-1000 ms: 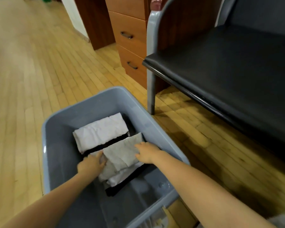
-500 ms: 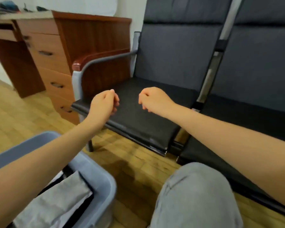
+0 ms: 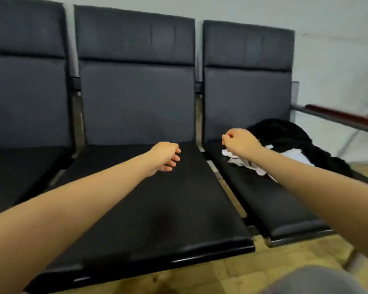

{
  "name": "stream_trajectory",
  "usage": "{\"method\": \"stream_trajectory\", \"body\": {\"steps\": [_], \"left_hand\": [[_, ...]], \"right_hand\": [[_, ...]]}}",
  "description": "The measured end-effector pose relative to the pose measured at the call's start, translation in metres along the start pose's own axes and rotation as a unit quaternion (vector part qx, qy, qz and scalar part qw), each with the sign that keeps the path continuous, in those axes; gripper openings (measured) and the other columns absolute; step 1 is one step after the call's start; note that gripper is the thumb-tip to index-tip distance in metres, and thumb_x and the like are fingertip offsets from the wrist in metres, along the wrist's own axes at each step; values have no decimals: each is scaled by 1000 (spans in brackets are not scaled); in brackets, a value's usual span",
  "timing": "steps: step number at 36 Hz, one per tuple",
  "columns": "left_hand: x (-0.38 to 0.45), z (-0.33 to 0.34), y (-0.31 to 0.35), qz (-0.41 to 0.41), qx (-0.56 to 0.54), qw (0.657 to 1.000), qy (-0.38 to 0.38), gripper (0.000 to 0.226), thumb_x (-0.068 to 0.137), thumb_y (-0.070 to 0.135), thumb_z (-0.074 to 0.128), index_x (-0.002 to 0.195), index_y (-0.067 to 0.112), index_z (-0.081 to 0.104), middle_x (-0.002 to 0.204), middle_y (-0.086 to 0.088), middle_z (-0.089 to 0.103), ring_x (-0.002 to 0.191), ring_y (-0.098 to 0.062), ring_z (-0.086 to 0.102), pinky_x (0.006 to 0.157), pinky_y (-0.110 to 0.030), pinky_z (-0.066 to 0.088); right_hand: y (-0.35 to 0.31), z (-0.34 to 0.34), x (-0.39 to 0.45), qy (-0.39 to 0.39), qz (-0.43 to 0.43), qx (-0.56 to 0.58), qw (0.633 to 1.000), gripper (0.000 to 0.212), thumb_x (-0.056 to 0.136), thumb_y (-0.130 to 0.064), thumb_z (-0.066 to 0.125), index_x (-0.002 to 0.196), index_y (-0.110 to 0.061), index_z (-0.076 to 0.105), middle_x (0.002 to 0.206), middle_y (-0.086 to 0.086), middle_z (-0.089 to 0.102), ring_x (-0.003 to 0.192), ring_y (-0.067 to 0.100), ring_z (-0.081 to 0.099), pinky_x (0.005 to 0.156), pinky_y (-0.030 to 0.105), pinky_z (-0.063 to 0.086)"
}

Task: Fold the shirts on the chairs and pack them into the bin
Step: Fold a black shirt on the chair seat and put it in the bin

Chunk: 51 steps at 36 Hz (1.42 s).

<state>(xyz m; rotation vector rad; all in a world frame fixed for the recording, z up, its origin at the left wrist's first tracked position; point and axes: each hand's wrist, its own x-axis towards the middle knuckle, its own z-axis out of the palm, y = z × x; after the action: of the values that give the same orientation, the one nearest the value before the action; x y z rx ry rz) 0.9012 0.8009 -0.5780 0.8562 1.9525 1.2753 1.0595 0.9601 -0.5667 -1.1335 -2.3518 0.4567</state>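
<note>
A heap of unfolded clothes lies on the right chair's seat: a black garment at the back and a crumpled white shirt in front of it. My right hand hovers just above the white shirt with its fingers curled, holding nothing. Over the middle chair's bare seat my left hand hangs in the air, fingers loosely curled and empty. The bin is out of view.
Three dark padded chairs stand joined in a row against a pale wall; the left seat is bare. A metal armrest with a wooden top ends the row at the right. Wooden floor and my knee show below.
My view has swung right, away from the bin and desk, onto the chair row. Both hands left the folded clothes in the bin and now reach out over the seats.
</note>
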Motion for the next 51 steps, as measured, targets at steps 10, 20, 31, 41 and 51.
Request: {"method": "stream_trajectory", "body": {"steps": [10,20,31,41,51], "left_hand": [[75,163,14,-45,-77,994,-70,18,100,16,42,89,13,55,77,-4,51,61,-15,45,58,-24,43],[119,227,15,-48,-195,973,-118,29,101,41,44,117,17,48,102,-14,62,74,-27,66,60,-29,58],[130,242,25,-86,-252,955,-127,36,97,50,48,90,17,58,96,-8,66,78,-20,63,64,-29,54],[94,174,80,5,-315,946,-78,37,100,44,43,117,14,57,101,-6,61,85,-18,59,64,-29,50],[1,25,164,248,-284,926,11,48,101,54,28,126,27,59,122,2,62,114,-13,54,101,-35,39]], "right_hand": [[161,-76,45,210,100,-70,970,31,94,-33,49,114,-12,60,113,13,61,101,33,57,76,35,42],[206,-73,107,19,123,75,989,71,88,-72,41,147,-32,40,152,-5,40,139,23,38,114,35,29],[194,-98,111,73,134,193,969,25,93,-41,59,87,-16,60,74,2,53,68,17,51,57,25,40],[68,-221,101,139,49,612,777,23,93,-16,54,70,-20,54,58,-4,47,50,10,42,46,22,22],[-133,-248,68,20,-75,715,695,37,92,-5,48,60,-19,37,51,-4,35,50,9,31,48,20,26]]}}
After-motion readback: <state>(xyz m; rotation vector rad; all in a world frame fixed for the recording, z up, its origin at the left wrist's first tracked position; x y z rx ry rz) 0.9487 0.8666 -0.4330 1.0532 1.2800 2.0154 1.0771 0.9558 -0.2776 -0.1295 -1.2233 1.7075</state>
